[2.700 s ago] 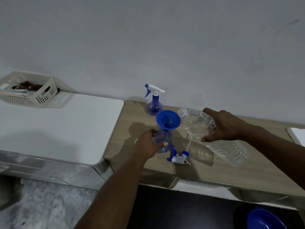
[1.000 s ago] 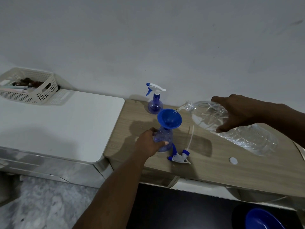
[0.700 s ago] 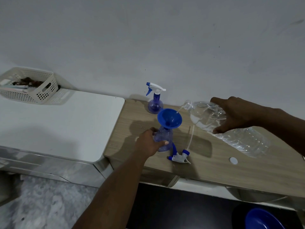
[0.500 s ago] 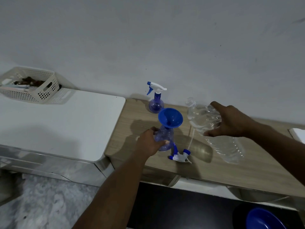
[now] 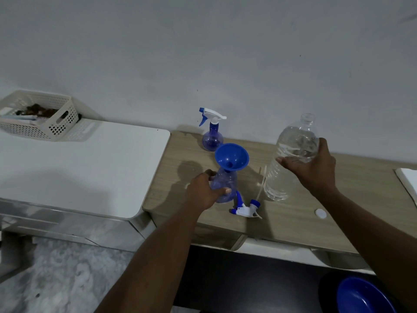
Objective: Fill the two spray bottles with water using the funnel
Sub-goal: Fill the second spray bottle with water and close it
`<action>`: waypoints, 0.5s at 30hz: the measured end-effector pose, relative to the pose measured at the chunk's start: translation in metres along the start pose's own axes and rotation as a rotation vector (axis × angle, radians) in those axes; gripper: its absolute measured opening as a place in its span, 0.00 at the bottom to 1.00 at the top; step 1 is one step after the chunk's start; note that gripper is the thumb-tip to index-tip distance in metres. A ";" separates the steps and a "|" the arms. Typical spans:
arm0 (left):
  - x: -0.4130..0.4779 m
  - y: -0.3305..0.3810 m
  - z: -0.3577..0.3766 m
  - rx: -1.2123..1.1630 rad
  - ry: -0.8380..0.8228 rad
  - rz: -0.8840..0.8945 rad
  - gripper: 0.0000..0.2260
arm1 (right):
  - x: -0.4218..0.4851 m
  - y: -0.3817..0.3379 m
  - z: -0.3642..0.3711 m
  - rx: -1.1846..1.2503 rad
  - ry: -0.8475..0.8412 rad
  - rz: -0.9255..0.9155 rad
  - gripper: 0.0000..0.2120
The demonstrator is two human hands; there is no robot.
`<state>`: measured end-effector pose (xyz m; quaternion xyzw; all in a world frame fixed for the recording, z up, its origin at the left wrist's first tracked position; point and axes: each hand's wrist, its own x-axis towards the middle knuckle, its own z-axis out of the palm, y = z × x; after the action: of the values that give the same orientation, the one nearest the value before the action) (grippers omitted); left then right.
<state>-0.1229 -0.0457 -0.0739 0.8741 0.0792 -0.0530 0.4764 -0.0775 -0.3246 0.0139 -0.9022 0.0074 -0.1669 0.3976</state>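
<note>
funnel [image 5: 231, 156] blue | water bottle [image 5: 291, 159] clear | basket [image 5: 42, 116] cream lattice | table [image 5: 293, 213] woodgrain

Blue funnel [image 5: 232, 156] sits in open spray bottle [image 5: 225, 185], capped spray bottle [image 5: 212, 141] behind, water bottle [image 5: 284, 172] standing beside

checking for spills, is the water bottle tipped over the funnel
No, the water bottle is upright beside the funnel, in the right hand.

We can read no text, label, brand, number or sign anywhere in this view. The clear water bottle [image 5: 291, 159], the near spray bottle [image 5: 225, 186], the far spray bottle [image 5: 212, 141], the blue funnel [image 5: 232, 157] and the white basket [image 5: 56, 123] show us nothing legible.
</note>
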 end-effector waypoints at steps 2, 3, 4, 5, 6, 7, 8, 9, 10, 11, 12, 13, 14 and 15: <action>0.000 -0.001 0.000 -0.007 -0.008 -0.001 0.28 | -0.003 0.006 0.006 0.023 0.027 0.040 0.41; 0.000 -0.001 -0.001 -0.010 -0.008 0.001 0.27 | -0.005 0.008 0.008 0.036 0.040 0.057 0.41; 0.000 -0.002 -0.001 -0.014 -0.008 0.005 0.27 | -0.007 0.009 0.011 0.044 0.055 0.074 0.41; -0.001 -0.001 -0.001 -0.017 -0.004 0.009 0.27 | -0.008 0.010 0.013 0.052 0.069 0.085 0.41; 0.000 -0.002 -0.001 -0.015 0.001 0.013 0.27 | -0.009 0.010 0.014 0.056 0.080 0.092 0.41; -0.001 -0.002 -0.001 -0.010 0.003 0.014 0.27 | -0.010 0.011 0.015 0.057 0.089 0.092 0.42; 0.000 -0.002 -0.001 -0.008 0.003 0.016 0.28 | -0.010 0.010 0.015 0.058 0.095 0.089 0.42; 0.000 -0.002 -0.001 -0.009 0.002 0.016 0.27 | -0.010 0.011 0.016 0.059 0.095 0.081 0.42; 0.000 -0.002 -0.001 -0.013 0.000 0.015 0.27 | -0.011 0.011 0.015 0.059 0.088 0.072 0.43; 0.000 -0.001 -0.001 -0.017 -0.001 0.012 0.27 | -0.012 0.012 0.015 0.060 0.077 0.065 0.43; 0.000 -0.002 -0.001 -0.018 -0.001 0.012 0.27 | -0.012 0.013 0.014 0.060 0.063 0.062 0.44; 0.000 -0.002 -0.001 -0.017 0.001 0.012 0.27 | -0.012 0.015 0.014 0.062 0.048 0.060 0.46; 0.000 -0.003 -0.001 -0.012 0.003 0.012 0.27 | -0.013 0.017 0.013 0.067 0.034 0.061 0.46; 0.000 -0.003 -0.001 -0.004 0.006 0.015 0.28 | -0.014 0.018 0.013 0.078 0.023 0.065 0.47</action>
<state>-0.1232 -0.0437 -0.0756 0.8737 0.0744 -0.0465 0.4784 -0.0841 -0.3260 -0.0115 -0.8833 0.0346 -0.1642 0.4377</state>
